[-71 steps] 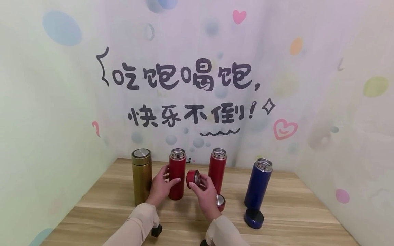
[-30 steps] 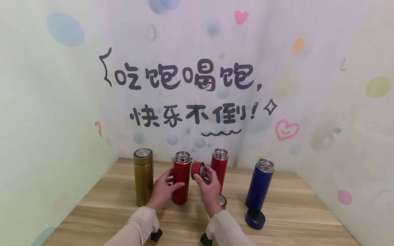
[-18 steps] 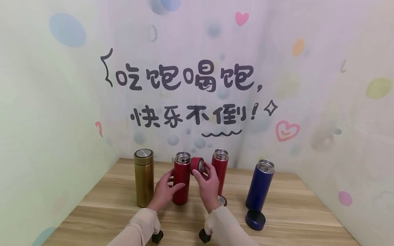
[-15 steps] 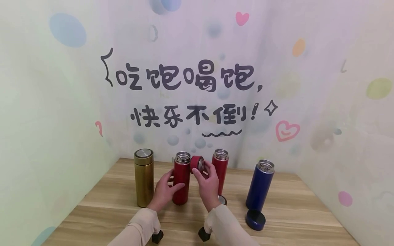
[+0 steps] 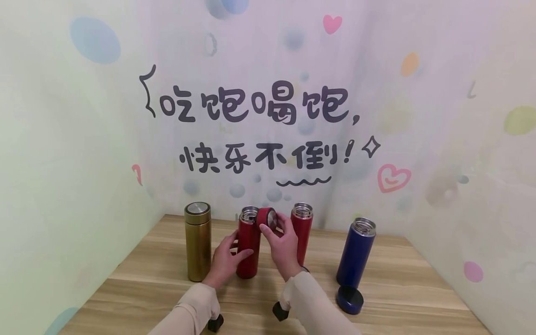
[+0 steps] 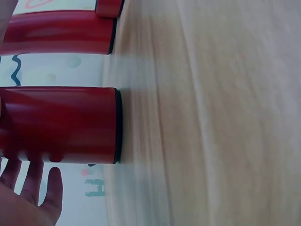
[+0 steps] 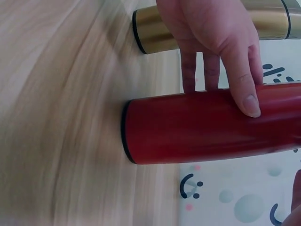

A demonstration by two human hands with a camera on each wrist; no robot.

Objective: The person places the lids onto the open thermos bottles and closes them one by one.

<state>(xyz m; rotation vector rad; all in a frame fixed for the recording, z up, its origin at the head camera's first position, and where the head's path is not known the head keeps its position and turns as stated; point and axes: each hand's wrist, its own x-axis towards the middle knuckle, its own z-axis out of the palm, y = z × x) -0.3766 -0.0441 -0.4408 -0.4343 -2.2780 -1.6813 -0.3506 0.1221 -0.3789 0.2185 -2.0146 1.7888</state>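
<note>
In the head view, my left hand (image 5: pixel 224 261) grips an uncapped red thermos (image 5: pixel 249 246) by its side. Its thumb lies across the front, and the right wrist view shows the left fingers (image 7: pixel 212 73) reaching behind the thermos. The thermos stands upright on the table, its steel mouth facing up. My right hand (image 5: pixel 283 244) pinches a red lid (image 5: pixel 262 217) between thumb and fingers. The lid is tipped on its side, its steel disc facing right, and its left edge overlaps the rim of the thermos mouth.
A gold thermos (image 5: pixel 198 246) with its lid on stands at left. Right of my hands stands a second uncapped red thermos (image 5: pixel 303 232); its lid (image 5: pixel 305 269) is mostly hidden by my right wrist. An open blue thermos (image 5: pixel 356 256) and its lid (image 5: pixel 350 300) are farther right. A printed wall backs the table.
My right hand has raised the red lid and brought it left, from beside the thermos body to its mouth. The gripped red thermos has come slightly nearer; my left hand keeps its hold.
</note>
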